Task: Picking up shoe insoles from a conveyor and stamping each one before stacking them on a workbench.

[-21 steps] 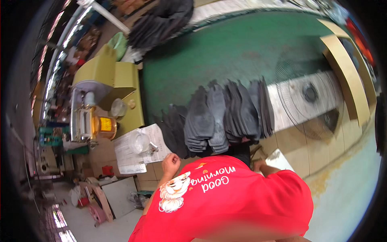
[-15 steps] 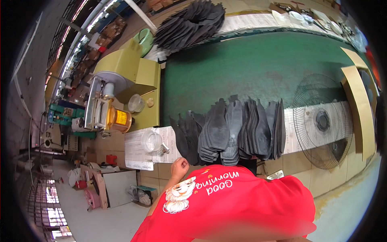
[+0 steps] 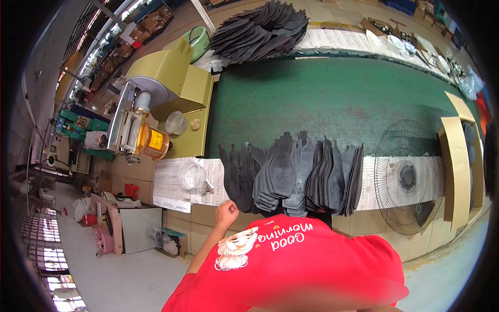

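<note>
Curled into a loose fist, my left hand (image 3: 227, 213) is at the near edge of the table, by the lower end of the leftmost black sole-shaped pieces (image 3: 234, 177). Nothing shows in its fingers. More of these flat pieces stand in overlapping stacks (image 3: 280, 171) in front of my red shirt, partly on the green table top (image 3: 322, 99). My right hand is out of sight; the shirt hides where it could be. A clear plastic tub (image 3: 192, 175) sits on the white printed covering just left of the pieces, with a small metal object (image 3: 208, 186) beside it.
A yellow-green machine (image 3: 161, 73) with an amber container (image 3: 155, 144) stands left. Right are a round wire-guarded fan (image 3: 409, 174) and an open cardboard box (image 3: 454, 171). A large ring of black pieces (image 3: 260, 31) lies at the far side, near a green basket (image 3: 197, 44).
The view has shifted and tilted slightly, so the table and machine sit a little differently in the picture. My left hand stays closed in about the same place by the pieces.
</note>
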Action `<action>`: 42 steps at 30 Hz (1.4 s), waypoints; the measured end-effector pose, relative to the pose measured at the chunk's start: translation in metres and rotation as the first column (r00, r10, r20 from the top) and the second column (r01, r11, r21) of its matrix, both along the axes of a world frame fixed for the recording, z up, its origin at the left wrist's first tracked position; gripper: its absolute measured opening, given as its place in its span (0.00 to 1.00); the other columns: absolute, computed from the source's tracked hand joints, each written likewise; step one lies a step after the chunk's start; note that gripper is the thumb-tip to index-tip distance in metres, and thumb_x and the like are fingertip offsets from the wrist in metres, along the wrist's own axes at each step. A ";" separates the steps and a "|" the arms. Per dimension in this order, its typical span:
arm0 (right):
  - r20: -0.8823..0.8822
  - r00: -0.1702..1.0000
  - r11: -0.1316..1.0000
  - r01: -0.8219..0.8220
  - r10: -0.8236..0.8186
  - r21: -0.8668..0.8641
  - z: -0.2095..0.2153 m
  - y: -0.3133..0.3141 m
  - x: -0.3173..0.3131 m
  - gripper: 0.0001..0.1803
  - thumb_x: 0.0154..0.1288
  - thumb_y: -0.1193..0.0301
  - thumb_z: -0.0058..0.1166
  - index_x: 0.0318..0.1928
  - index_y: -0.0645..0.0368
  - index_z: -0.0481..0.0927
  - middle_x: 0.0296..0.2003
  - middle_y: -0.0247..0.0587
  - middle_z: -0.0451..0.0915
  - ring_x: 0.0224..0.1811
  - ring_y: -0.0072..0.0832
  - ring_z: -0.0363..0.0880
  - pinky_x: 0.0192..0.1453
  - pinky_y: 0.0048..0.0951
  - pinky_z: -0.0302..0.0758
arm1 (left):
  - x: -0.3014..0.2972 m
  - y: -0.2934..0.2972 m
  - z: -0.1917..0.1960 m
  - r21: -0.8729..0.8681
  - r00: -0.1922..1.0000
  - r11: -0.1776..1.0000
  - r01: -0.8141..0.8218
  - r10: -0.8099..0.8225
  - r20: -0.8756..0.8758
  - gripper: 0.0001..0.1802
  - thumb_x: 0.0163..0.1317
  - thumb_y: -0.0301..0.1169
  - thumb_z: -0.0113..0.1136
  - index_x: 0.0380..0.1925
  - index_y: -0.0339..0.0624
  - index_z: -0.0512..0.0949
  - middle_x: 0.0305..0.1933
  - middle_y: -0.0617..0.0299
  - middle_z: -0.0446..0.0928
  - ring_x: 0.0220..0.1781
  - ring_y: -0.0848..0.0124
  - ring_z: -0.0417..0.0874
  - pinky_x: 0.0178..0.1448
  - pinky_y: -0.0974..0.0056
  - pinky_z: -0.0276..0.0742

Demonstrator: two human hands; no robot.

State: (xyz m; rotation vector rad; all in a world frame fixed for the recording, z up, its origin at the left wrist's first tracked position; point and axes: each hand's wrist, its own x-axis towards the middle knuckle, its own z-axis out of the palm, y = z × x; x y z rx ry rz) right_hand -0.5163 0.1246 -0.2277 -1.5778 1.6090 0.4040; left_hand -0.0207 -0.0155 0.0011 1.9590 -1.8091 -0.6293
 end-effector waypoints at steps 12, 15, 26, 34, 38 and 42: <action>-0.035 0.996 0.989 -0.089 0.086 -0.114 0.032 -0.016 -0.092 0.15 0.58 0.65 0.53 0.39 0.61 0.85 0.41 0.53 0.84 0.46 0.48 0.82 0.50 0.39 0.77 | 0.003 -0.003 0.000 0.081 0.996 0.993 -0.089 0.089 0.005 0.05 0.44 0.30 0.64 0.23 0.44 0.78 0.23 0.59 0.77 0.27 0.61 0.80 0.33 0.59 0.75; -0.027 0.994 0.985 -0.112 0.109 -0.132 0.007 -0.007 -0.105 0.15 0.59 0.66 0.52 0.39 0.62 0.84 0.40 0.54 0.83 0.46 0.48 0.82 0.50 0.40 0.77 | 0.003 -0.005 0.001 0.070 0.995 0.993 -0.094 0.097 -0.035 0.06 0.43 0.30 0.64 0.24 0.44 0.79 0.22 0.60 0.77 0.26 0.63 0.79 0.33 0.60 0.75; 0.468 0.876 0.425 0.381 0.120 -0.821 0.190 -0.067 -0.026 0.02 0.57 0.78 0.55 0.30 0.63 0.77 0.25 0.49 0.76 0.28 0.46 0.77 0.33 0.39 0.73 | 0.010 -0.003 -0.009 0.159 0.964 0.960 -0.230 0.247 -0.098 0.06 0.44 0.29 0.65 0.23 0.42 0.80 0.21 0.61 0.78 0.25 0.70 0.78 0.33 0.64 0.74; 0.364 0.914 0.394 0.274 0.176 -0.877 0.186 -0.082 -0.041 0.05 0.49 0.79 0.53 0.27 0.60 0.71 0.25 0.45 0.72 0.28 0.43 0.73 0.32 0.37 0.70 | -0.001 -0.007 -0.012 0.164 0.954 0.951 -0.264 0.282 -0.101 0.07 0.43 0.33 0.68 0.23 0.45 0.81 0.24 0.64 0.81 0.28 0.68 0.81 0.37 0.62 0.77; 0.190 0.957 0.278 0.125 0.221 -0.952 0.196 -0.091 -0.045 0.07 0.46 0.80 0.53 0.29 0.60 0.71 0.29 0.46 0.72 0.34 0.44 0.73 0.38 0.38 0.70 | 0.001 -0.010 -0.014 0.166 0.959 0.951 -0.260 0.275 -0.072 0.07 0.43 0.33 0.68 0.24 0.46 0.81 0.25 0.63 0.82 0.29 0.67 0.82 0.37 0.62 0.77; 0.224 0.955 0.247 0.173 0.196 -0.954 0.175 -0.109 -0.053 0.13 0.48 0.79 0.51 0.38 0.62 0.70 0.41 0.53 0.72 0.45 0.49 0.71 0.49 0.42 0.68 | 0.001 -0.007 -0.009 0.178 0.946 0.946 -0.272 0.297 -0.132 0.07 0.43 0.33 0.68 0.24 0.46 0.81 0.26 0.63 0.82 0.30 0.67 0.82 0.38 0.62 0.77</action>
